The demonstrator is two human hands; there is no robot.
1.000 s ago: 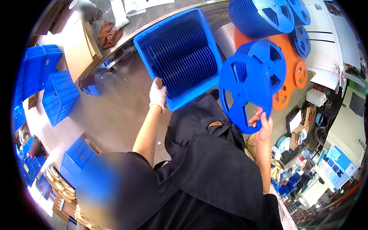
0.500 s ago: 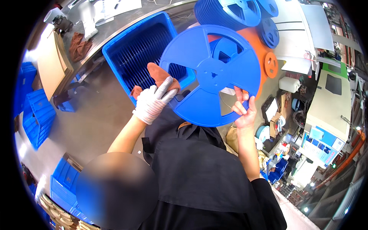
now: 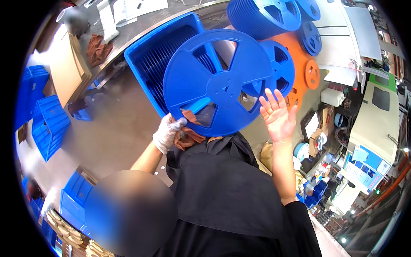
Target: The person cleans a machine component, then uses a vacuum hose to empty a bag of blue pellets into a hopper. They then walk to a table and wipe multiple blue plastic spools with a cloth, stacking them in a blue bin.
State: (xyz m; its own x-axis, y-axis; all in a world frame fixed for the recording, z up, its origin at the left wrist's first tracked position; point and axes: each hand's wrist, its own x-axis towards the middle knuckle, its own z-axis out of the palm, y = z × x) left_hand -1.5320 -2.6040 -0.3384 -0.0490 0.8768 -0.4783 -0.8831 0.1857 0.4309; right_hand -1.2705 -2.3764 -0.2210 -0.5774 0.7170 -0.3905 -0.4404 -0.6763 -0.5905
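A large blue plastic reel disc [image 3: 201, 81] with cut-out windows is held up in front of me. My left hand [image 3: 167, 135], in a white glove, grips its lower left rim with a brown cloth [image 3: 187, 139] bunched at the fingers; part of the cloth shows through a window. My right hand [image 3: 279, 120] is bare, off the disc's right edge, palm up with fingers spread and nothing in it. Behind the disc stands a blue bin [image 3: 136, 73] packed with rows of similar blue discs, partly hidden by the held one.
Beyond the disc, several blue reels [image 3: 246, 21] are stacked near an orange surface. A smaller orange reel [image 3: 312, 74] lies to the right. A metal table [image 3: 154, 21] runs across the far left with another brown cloth [image 3: 99, 49]. Blue crates [image 3: 50, 126] stand on the left.
My right hand has let go of the disc's right edge and opened. My left hand has gone from wiping distance at the side to gripping the lower rim; the disc has shifted left.
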